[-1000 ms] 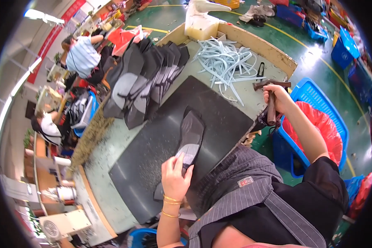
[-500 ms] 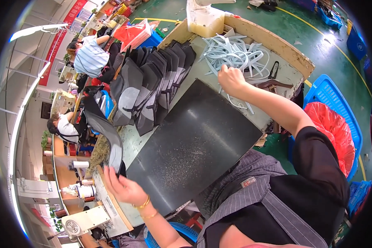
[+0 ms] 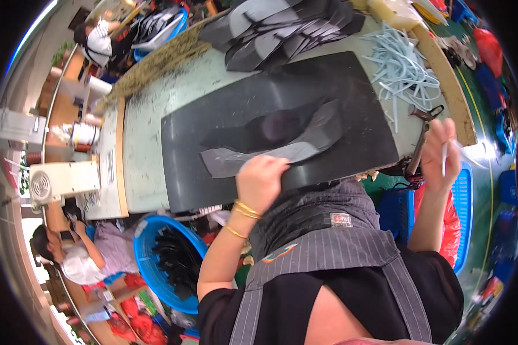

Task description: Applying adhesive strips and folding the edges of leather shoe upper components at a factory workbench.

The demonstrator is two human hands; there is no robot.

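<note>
A curved black-and-grey panel [image 3: 293, 150] lies flat on the black mat [image 3: 181, 167] in front of me. My left hand [image 3: 262, 181] pinches its near edge, fingers closed at the grey part. Off to the right, above the floor side of the table, my right hand [image 3: 441, 155] is closed on a thin pale strip [image 3: 444, 158], whose loose part trails to the right, blurred. A tangled heap of pale blue strips [image 3: 398, 66] rests at the far right of the table. Beside it lie dark-handled scissors [image 3: 429, 113], partly hidden.
Stacked black-and-grey panels [image 3: 276, 31] lie at the table's far side. A blue basket of dark pieces [image 3: 172, 221] stands at the near left, and another blue basket [image 3: 461, 210] with red plastic to the right. A co-worker [image 3: 83, 253] sits at the left.
The panel has come from the table's left side onto the mat with my left hand. My right hand has left the strip heap, drawing back with one strip. The view has turned.
</note>
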